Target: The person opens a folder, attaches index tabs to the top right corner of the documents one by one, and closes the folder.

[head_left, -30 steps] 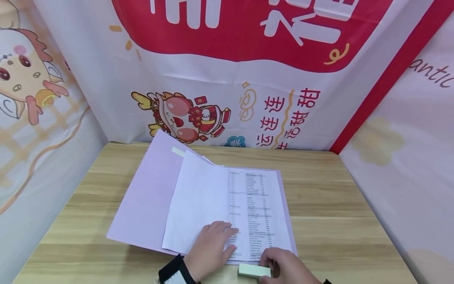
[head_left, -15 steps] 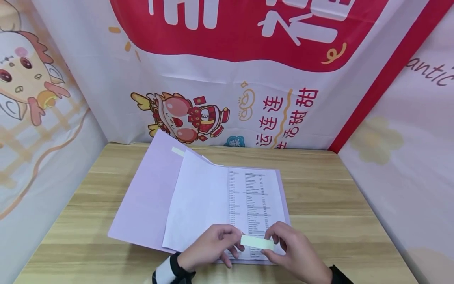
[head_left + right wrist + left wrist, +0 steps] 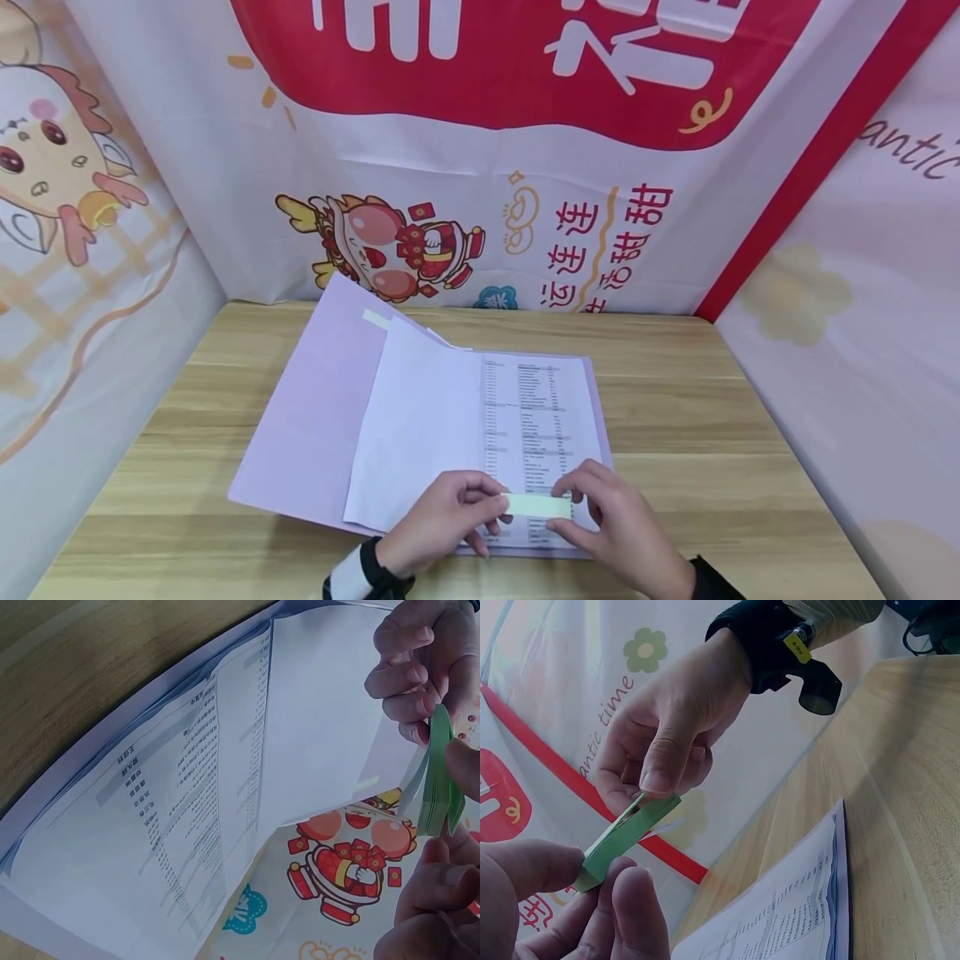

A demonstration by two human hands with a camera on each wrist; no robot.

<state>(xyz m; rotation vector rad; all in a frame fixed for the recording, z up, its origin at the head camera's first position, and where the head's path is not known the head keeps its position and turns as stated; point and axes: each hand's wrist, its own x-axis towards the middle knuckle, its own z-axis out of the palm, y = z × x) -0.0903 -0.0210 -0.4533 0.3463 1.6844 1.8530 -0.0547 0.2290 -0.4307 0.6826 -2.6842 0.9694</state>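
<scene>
A narrow pale-green sticky note pad [image 3: 536,505] is held between both hands, over the lower part of a printed page [image 3: 536,417]. My left hand [image 3: 453,512] pinches the pad's left end between thumb and fingers. At the other end, my right hand [image 3: 618,525] pinches it with thumb and forefinger. Seen from the left wrist, the green pad [image 3: 626,836] slants between the hands, and a thin leaf stands apart along its edge near the right thumb. The right wrist view shows its stacked sheets [image 3: 435,795] edge-on.
An open lilac folder [image 3: 315,425] lies on the wooden table [image 3: 690,400], with a blank white sheet [image 3: 416,417] partly raised beside the printed page. A pale strip [image 3: 377,319] sits on the folder's cover. Printed cloth [image 3: 637,150] hangs behind and on both sides.
The right hand has lifted the pad from the folder's near edge to over the page. The left hand has left the page and now pinches the pad's left end.
</scene>
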